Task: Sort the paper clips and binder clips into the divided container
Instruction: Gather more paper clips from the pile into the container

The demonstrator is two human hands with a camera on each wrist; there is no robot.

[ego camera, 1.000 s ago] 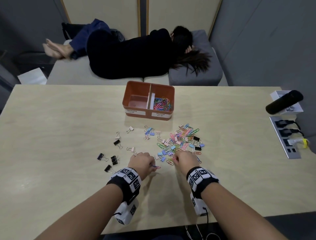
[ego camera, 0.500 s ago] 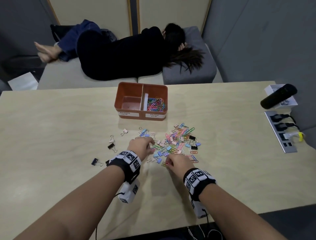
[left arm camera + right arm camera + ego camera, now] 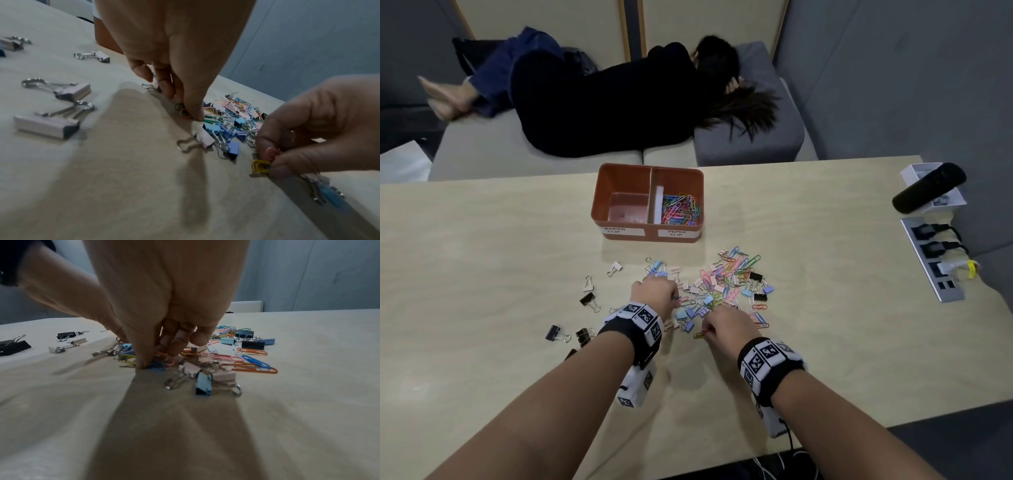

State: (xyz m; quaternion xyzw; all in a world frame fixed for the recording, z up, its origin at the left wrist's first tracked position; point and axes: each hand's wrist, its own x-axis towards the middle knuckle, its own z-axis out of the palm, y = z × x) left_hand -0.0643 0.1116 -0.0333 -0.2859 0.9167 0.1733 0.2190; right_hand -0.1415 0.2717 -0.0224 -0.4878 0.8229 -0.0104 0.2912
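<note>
Head view – power strip [image 3: 935,258], black cylinder [image 3: 928,186], person lying on sofa [image 3: 599,102].

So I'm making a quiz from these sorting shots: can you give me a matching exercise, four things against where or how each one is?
Things:
1. left compartment
2. right compartment
3. black flask
4. yellow paper clip

Places or states:
A. lies across a white tray at the table's right edge
B. holds coloured paper clips
C. pinched in the right hand
D. labelled BINDER CLIP, no clips in it

Pairs: 1-D, 2-B, 3-A, 4-C
</note>
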